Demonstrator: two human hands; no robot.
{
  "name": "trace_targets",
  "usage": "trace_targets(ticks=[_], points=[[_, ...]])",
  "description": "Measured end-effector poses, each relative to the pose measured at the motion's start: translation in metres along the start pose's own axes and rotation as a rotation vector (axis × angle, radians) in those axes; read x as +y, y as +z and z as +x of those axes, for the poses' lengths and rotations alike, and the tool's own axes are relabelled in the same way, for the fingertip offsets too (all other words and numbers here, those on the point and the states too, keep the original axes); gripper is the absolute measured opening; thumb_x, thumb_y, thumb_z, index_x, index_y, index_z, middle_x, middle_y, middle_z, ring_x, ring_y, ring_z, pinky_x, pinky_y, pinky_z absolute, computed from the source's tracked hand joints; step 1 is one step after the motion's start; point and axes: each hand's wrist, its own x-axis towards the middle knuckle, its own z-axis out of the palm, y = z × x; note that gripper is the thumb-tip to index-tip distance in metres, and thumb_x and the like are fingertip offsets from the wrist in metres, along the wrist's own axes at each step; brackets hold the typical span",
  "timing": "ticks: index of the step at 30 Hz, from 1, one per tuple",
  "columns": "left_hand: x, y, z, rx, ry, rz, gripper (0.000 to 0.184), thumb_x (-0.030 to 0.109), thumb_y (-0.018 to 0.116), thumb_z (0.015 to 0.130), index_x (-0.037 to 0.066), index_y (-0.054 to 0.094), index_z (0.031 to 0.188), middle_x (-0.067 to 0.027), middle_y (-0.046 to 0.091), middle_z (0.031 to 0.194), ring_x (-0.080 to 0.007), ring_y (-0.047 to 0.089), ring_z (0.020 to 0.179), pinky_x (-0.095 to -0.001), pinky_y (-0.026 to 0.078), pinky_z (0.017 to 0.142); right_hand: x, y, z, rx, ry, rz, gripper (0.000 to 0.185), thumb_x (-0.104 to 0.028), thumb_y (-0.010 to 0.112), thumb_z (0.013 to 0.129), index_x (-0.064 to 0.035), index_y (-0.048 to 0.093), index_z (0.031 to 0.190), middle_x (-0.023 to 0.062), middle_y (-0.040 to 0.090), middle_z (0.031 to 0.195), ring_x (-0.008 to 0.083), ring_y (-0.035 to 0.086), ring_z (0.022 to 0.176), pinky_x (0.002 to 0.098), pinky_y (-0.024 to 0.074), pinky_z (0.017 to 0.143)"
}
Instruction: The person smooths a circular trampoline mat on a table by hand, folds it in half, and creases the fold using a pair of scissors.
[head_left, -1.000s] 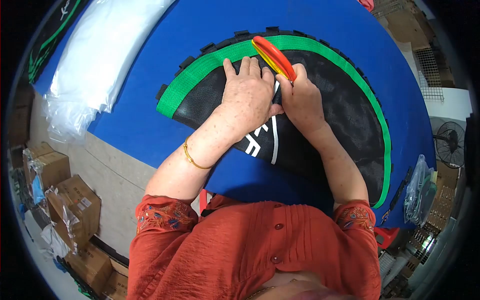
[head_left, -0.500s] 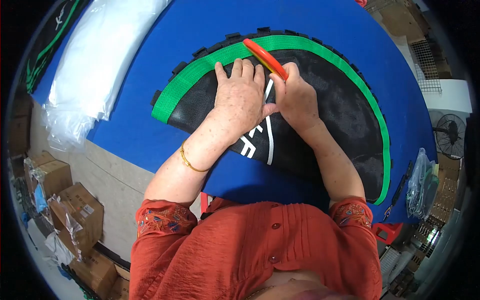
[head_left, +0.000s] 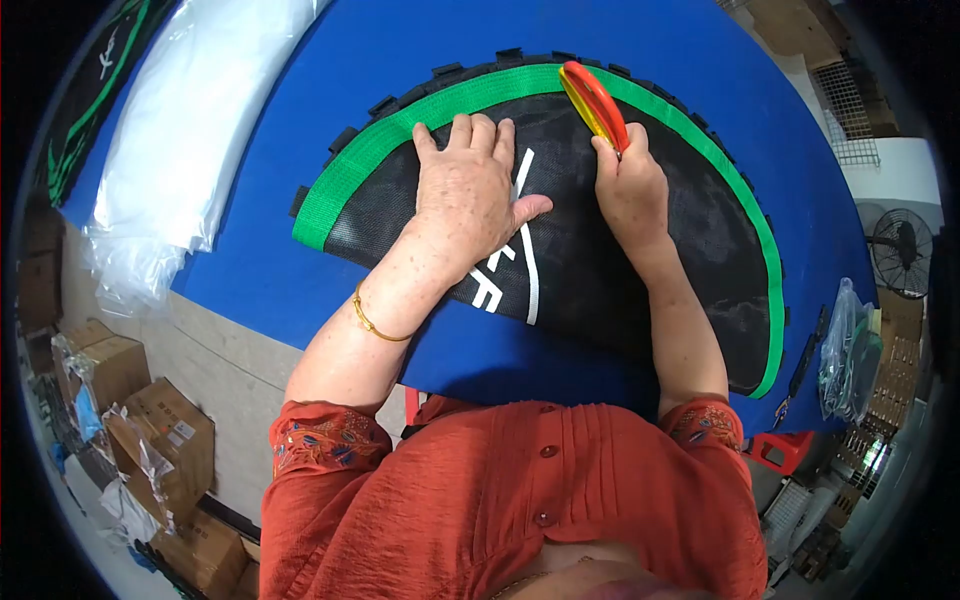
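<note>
A half-round piece of black mesh fabric (head_left: 700,260) with a green band along its curved edge lies on the blue table. Black tabs stick out past the band, and white lettering shows near the straight edge, partly covered by my left arm. My left hand (head_left: 468,185) rests flat on the mesh, fingers spread and thumb out beside a white line. Gripped in my right hand (head_left: 635,190) is a red brush (head_left: 600,105) with a yellow, bristle-like underside. Its far end reaches the green band at the top.
Clear plastic sheets (head_left: 200,120) lie at the table's left, beside another black-and-green piece (head_left: 100,90). At the right edge are a plastic bag (head_left: 845,350) and a black fan (head_left: 900,240). Cardboard boxes (head_left: 165,440) stand on the floor at left; a red stool (head_left: 780,452) is at right.
My right hand has moved right with the brush, away from my left hand. My left hand has shifted slightly left and stays flat on the mesh.
</note>
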Motion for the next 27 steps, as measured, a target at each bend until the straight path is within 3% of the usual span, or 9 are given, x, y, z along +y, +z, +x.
trace_targets(ticks=[3,18,27], points=[[0.001,-0.003,0.001,-0.041,0.001,0.038,0.095,0.076,0.058,0.095,0.002,0.054,0.156,-0.0159,0.060,0.141,-0.0305,0.052,0.138,-0.0676,0.041,0.115,0.002,0.004,0.002,0.011,0.029,0.010,0.025,-0.027,0.065,0.106,-0.0041,0.058,0.114,0.0260,0.073,0.081,0.0499,0.073,0.080,0.0583,0.0574,0.072],[0.002,-0.004,0.003,-0.051,0.008,0.062,0.095,0.076,0.059,0.095,0.003,0.054,0.156,-0.0153,0.060,0.139,-0.0303,0.052,0.137,-0.0676,0.043,0.113,-0.013,0.008,-0.007,-0.017,-0.012,-0.022,0.024,-0.027,0.067,0.105,-0.0063,0.057,0.113,0.0212,0.074,0.083,0.0452,0.075,0.081,0.0546,0.0594,0.072],[0.003,-0.002,0.003,-0.022,0.018,0.032,0.097,0.075,0.061,0.094,0.001,0.051,0.156,-0.0191,0.058,0.149,-0.0351,0.052,0.141,-0.0683,0.042,0.112,-0.028,0.009,-0.012,-0.077,-0.016,0.092,0.025,-0.028,0.065,0.106,-0.0060,0.056,0.114,0.0212,0.075,0.087,0.0460,0.074,0.083,0.0562,0.0585,0.072]])
